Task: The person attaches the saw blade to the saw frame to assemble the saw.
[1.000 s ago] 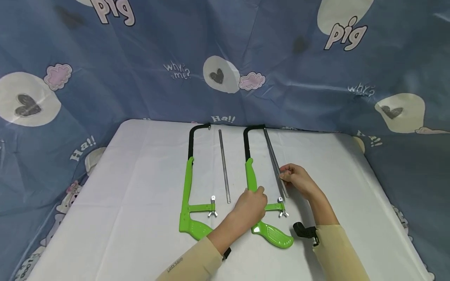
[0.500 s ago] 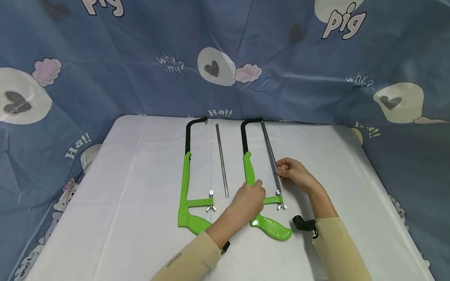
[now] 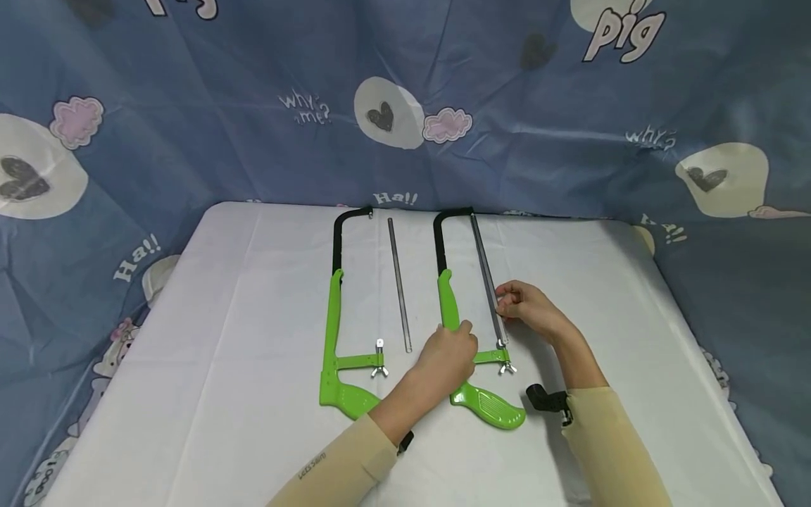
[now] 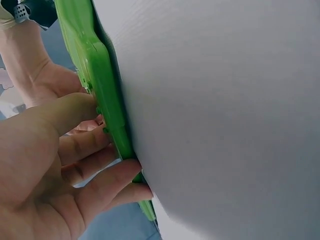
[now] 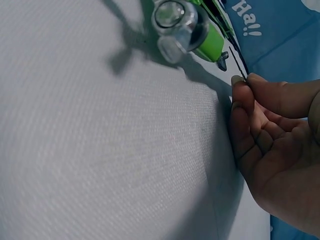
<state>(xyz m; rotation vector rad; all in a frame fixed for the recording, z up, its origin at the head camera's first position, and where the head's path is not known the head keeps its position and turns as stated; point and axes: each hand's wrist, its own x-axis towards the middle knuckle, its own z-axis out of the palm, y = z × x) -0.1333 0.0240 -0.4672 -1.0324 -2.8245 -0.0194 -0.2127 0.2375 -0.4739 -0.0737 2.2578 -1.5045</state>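
Observation:
In the head view, two hacksaws with green handles and black front bows lie on the white-covered table. The left hand (image 3: 446, 355) grips the green frame of the right hacksaw (image 3: 448, 303); the left wrist view shows thumb and fingers around that green frame (image 4: 112, 105). At the right, the right hand (image 3: 535, 310) pinches a thin grey saw blade (image 3: 484, 264), whose far end is at the black bow's tip. The blade's near end is close to the peg above the wing nut (image 3: 505, 367); contact cannot be told. Thumb and forefinger hold the blade (image 5: 237, 61) in the right wrist view.
Left of the hands lies the other hacksaw (image 3: 332, 317), with a loose saw blade (image 3: 399, 285) beside it. A blue printed cloth (image 3: 253, 155) hangs behind the white table (image 3: 253, 296).
The right hand has brought the blade's near end slightly left, closer to the peg. The left hand keeps its grip on the frame. The head view has tilted a little.

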